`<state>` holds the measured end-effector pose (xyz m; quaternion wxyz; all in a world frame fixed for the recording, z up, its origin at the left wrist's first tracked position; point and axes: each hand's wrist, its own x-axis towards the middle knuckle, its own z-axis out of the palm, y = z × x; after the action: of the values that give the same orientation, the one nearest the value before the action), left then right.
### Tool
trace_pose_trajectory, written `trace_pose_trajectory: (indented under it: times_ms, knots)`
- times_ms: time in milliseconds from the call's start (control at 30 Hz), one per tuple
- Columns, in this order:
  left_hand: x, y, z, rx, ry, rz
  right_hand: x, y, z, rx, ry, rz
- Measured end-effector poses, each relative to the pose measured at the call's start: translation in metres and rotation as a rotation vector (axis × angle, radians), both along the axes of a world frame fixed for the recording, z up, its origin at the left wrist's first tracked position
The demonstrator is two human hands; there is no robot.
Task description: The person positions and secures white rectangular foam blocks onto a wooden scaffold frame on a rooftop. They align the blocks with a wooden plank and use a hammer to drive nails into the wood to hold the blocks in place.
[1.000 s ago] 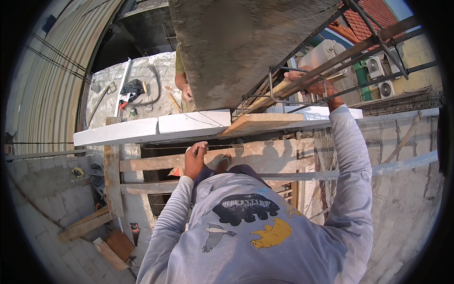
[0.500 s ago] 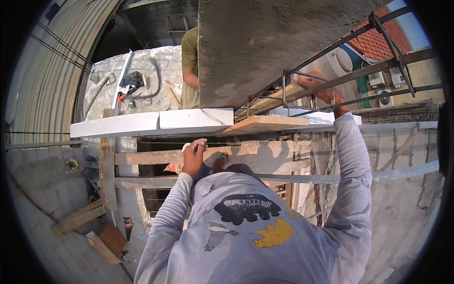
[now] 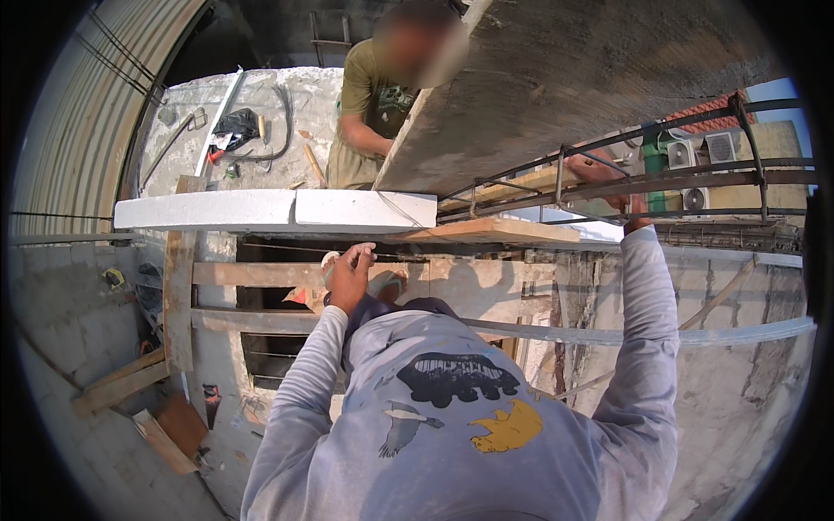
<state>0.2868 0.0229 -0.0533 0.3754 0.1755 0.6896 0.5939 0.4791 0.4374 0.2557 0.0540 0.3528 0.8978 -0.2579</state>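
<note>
My left hand point(image 3: 349, 276) is raised in front of my body, beside a thin taut string point(image 3: 287, 248). Its fingers are bent and pressed together at the tips; whatever they pinch is too small to make out. My right arm reaches far out to the right. Behind the bars of a steel rebar cage point(image 3: 669, 170), my right hand point(image 3: 599, 172) closes at the end of a long wooden board point(image 3: 521, 187), partly hidden by the bars. White blocks point(image 3: 208, 209) lie in a row before me, with a flat wooden plank point(image 3: 486, 231) at their right end.
A co-worker point(image 3: 369, 113) stands across the blocks, beside a large leaning grey panel point(image 3: 556, 95). Timber crosspieces point(image 3: 252, 274) span dark openings below. A metal channel point(image 3: 721, 333) crosses at right. Tools and a black bag point(image 3: 236, 126) lie on the far concrete ledge.
My view has shifted slightly. The grey panel appears farther right and more tilted, exposing the co-worker's head and torso. My hands stay at about the same places.
</note>
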Motion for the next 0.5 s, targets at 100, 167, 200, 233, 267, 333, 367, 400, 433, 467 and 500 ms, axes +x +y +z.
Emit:
trace_pose_trajectory:
  times_ms: [100, 167, 200, 233, 267, 333, 367, 400, 433, 467, 500]
  knots:
    - [-0.009, -0.006, -0.009, -0.012, 0.022, 0.009, -0.007, 0.0, 0.012, -0.148, -0.11, -0.059]
    - [-0.015, -0.01, -0.007, -0.028, 0.026, 0.015, -0.006, 0.002, 0.009, -0.114, -0.129, -0.063]
    - [-0.017, -0.011, -0.006, -0.022, 0.015, 0.022, -0.004, 0.003, 0.007, -0.098, -0.139, -0.067]
    - [-0.02, -0.012, -0.005, -0.017, 0.004, 0.028, -0.003, 0.004, 0.007, -0.087, -0.131, -0.03]
    - [-0.022, -0.014, -0.006, -0.012, -0.006, 0.036, -0.002, 0.004, 0.008, -0.077, -0.123, 0.008]
    - [-0.025, -0.018, -0.008, -0.004, -0.021, 0.046, -0.003, 0.002, 0.008, -0.055, -0.097, 0.054]
    - [-0.026, -0.018, -0.008, -0.009, -0.041, 0.053, -0.003, 0.0, 0.009, -0.042, -0.078, 0.062]
    - [-0.027, -0.018, -0.008, -0.015, -0.061, 0.06, -0.003, -0.002, 0.01, -0.031, -0.068, 0.067]
    - [-0.027, -0.019, -0.008, -0.025, -0.069, 0.055, -0.003, -0.004, 0.011, -0.019, -0.059, 0.073]
    - [-0.028, -0.019, -0.007, -0.033, -0.077, 0.05, -0.004, -0.005, 0.012, -0.008, -0.06, 0.076]
    - [-0.028, -0.019, -0.006, -0.042, -0.086, 0.045, -0.004, -0.006, 0.012, -0.005, -0.06, 0.075]
